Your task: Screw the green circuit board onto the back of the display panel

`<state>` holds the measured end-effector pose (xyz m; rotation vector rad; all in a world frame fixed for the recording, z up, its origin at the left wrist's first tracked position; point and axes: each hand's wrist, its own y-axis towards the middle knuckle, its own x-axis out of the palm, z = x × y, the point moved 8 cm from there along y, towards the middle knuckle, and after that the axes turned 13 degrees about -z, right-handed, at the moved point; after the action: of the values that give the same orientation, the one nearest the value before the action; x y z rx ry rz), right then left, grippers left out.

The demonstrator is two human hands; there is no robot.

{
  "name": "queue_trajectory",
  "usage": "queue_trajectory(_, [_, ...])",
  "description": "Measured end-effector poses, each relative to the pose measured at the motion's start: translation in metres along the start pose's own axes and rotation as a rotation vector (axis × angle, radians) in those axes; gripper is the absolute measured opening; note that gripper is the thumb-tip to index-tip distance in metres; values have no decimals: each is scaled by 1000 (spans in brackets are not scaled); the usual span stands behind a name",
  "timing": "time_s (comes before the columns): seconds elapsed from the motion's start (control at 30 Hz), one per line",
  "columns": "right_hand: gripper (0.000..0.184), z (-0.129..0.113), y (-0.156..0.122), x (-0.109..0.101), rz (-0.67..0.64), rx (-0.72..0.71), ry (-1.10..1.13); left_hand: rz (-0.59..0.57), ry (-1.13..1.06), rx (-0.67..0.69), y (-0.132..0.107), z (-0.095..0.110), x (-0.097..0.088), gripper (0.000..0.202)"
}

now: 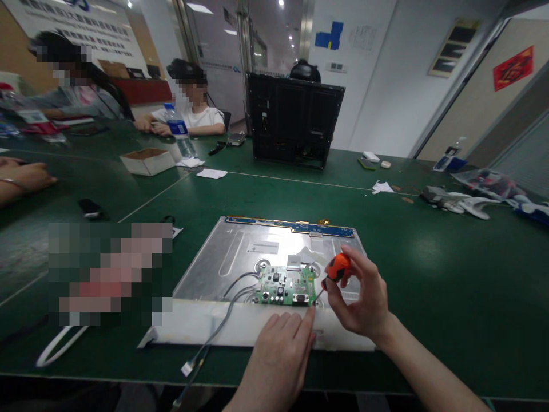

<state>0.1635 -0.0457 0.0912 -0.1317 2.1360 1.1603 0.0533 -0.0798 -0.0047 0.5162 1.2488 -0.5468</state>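
A short orange-and-black screwdriver (339,268) is held in my right hand (364,297), its shaft slanting down to the lower right corner of a green circuit board (285,284). The board lies on the metal back of a flat display panel (240,246), which has a white strip (201,320) along its near side. My left hand (281,349) rests on that strip, fingers stretched out, the index fingertip close to the screwdriver's tip. Whether a screw sits under the tip is too small to tell. Grey cables (227,315) run from the board's left side to a loose white connector (187,368).
A black monitor housing (295,120) stands upright across the green table (429,297). Left of it are a water bottle (179,131) and a white box (148,161). Another person's hand (26,180) rests at the left edge. Plastic bags (493,183) lie far right.
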Motion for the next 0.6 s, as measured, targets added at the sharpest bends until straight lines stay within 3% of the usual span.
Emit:
queue_trajectory(0.33, [62,-4,7,-2,3,-39,-61,20,-6,5,0,1,-4,34])
queue_trajectory(0.47, [61,-5,6,-1,6,-8,-146,65,5,23,0,2,-7,32])
queue_trajectory(0.6, [65,0,1,0,6,27,-42,149,-4,53,-4,4,-17,27])
